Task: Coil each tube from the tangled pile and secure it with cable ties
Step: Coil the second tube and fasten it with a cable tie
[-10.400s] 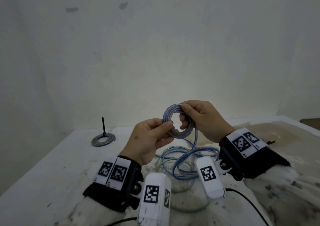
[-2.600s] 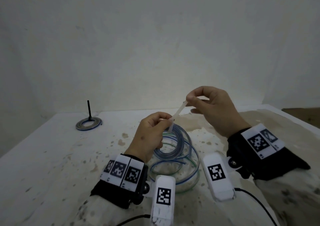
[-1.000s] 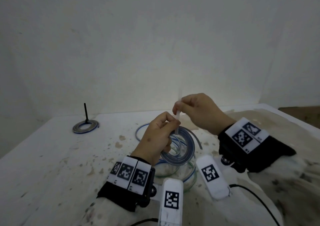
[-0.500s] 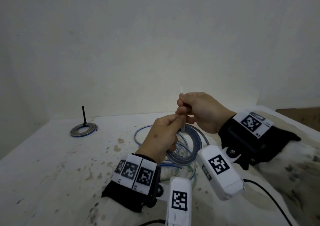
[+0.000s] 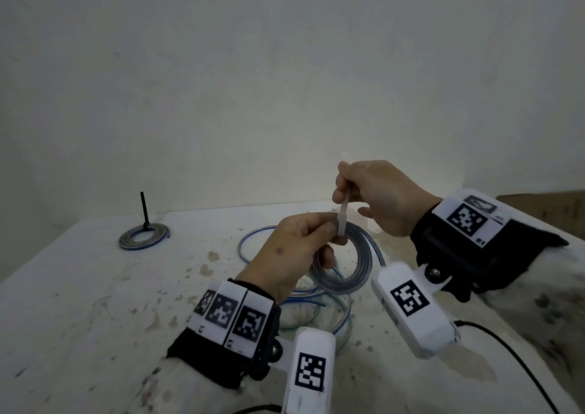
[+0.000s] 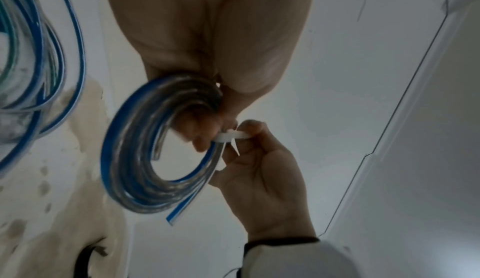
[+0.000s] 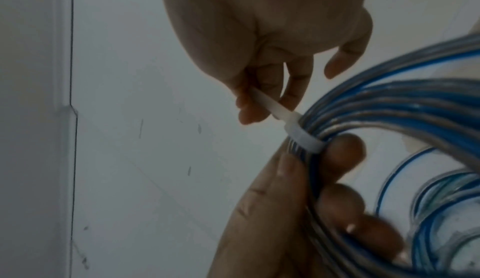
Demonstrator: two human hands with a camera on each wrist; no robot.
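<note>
Since half a second ago the right hand (image 5: 376,196) has lifted away from the left, drawing the white cable tie (image 5: 342,216) tail up through its head, so a short strip now shows between the two hands at centre frame. Its thumb and forefinger pinch that tail, the other fingers loosely curled. The left hand (image 5: 294,255) grips the coiled tube (image 5: 357,271), clear with a blue stripe, right beside the band, thumb on the outside and fingers through the ring; the right wrist view shows the band (image 7: 305,139) already snug round the strands.

To finish well, I judge the pull should run straight in line with the head, with the left fingers squeezing the turns flat so none slips out. One cut end (image 6: 172,218) hangs free at the lower part of the coil and may want tucking in.

Loose tubes (image 5: 304,306) remain on the table (image 5: 79,302) below the hands; a finished coil (image 5: 142,238) with a black tie tail lies at middle left.
</note>
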